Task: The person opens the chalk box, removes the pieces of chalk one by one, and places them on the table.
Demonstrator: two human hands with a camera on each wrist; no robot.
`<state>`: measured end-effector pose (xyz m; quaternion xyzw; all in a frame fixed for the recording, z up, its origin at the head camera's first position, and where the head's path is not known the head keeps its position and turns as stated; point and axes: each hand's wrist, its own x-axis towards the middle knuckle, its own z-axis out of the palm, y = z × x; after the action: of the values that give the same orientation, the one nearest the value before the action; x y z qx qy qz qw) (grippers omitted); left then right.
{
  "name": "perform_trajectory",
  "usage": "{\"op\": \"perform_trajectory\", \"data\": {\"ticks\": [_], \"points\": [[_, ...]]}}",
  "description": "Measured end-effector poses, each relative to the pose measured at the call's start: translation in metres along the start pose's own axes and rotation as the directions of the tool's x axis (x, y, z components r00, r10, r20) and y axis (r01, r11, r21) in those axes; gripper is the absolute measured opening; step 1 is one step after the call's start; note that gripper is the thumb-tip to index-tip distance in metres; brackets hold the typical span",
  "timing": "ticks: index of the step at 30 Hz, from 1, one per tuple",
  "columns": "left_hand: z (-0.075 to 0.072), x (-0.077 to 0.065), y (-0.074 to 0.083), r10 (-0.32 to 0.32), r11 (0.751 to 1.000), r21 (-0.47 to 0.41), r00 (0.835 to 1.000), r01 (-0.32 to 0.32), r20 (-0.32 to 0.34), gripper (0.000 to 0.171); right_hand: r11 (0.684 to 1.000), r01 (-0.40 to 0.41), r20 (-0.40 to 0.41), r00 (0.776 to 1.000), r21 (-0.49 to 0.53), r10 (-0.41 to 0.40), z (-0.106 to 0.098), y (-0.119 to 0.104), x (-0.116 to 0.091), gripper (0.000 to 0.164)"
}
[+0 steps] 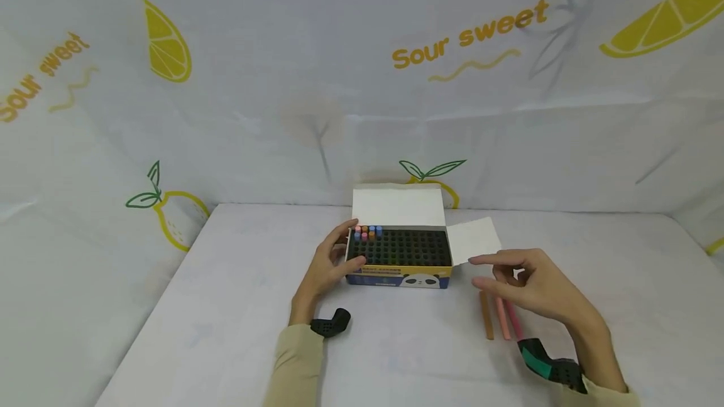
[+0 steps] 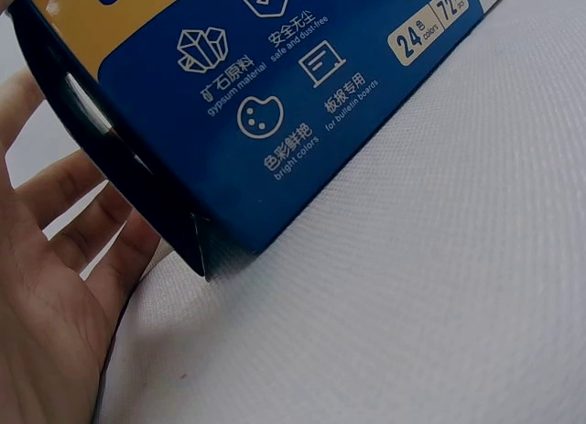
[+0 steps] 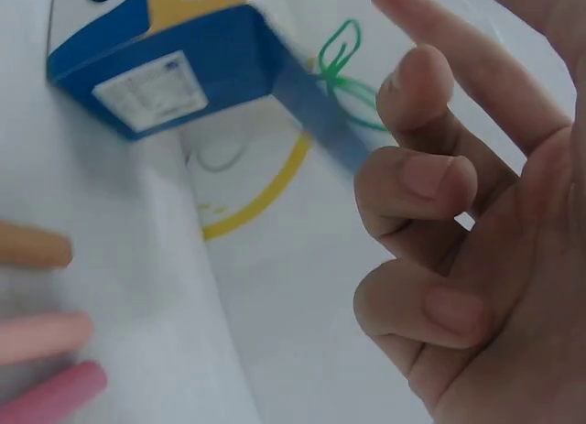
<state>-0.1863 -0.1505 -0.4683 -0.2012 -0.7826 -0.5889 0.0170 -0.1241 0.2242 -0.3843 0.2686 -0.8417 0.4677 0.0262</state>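
Note:
My left hand (image 1: 323,270) grips the left end of an open chalk box (image 1: 376,274), thumb at the front corner and fingers at the back. The box has a blue and yellow front with a panda face. Several chalk sticks (image 1: 367,236) in blue, pink and orange stand in the back left holes of its black holder. My right hand (image 1: 537,284) hovers right of the box with nothing held, index finger and thumb apart, other fingers bent. Below it lie an orange-brown chalk (image 1: 486,316), a light pink chalk (image 1: 503,320) and a deep pink chalk (image 1: 513,320).
The box's white lid (image 1: 398,206) stands up at the back, and a white side flap (image 1: 474,240) sticks out to the right. A white cloth covers the table (image 1: 215,331). Behind it hangs a lemon-printed sheet (image 1: 271,80).

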Motion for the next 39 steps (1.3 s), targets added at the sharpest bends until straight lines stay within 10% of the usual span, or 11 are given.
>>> {"op": "perform_trajectory", "data": {"ticks": [14, 29, 39], "points": [[0.001, 0.001, -0.002, -0.006, 1.0, -0.008, 1.0, 0.006, 0.001, 0.074, 0.998, -0.031, -0.252, 0.968, -0.063, 0.014, 0.024, -0.03, 0.039, 0.022], [-0.001, 0.0, -0.005, -0.006, 1.0, -0.011, 1.0, 0.006, -0.01, 0.075, 0.998, 0.008, -0.26, 0.965, 0.065, 0.009, 0.079, -0.031, 0.106, 0.024], [0.0, 0.002, -0.005, -0.005, 1.0, -0.012, 1.0, 0.005, -0.003, 0.074, 0.985, -0.173, -0.244, 0.955, 0.004, 0.169, 0.118, -0.031, 0.127, 0.029]]}}
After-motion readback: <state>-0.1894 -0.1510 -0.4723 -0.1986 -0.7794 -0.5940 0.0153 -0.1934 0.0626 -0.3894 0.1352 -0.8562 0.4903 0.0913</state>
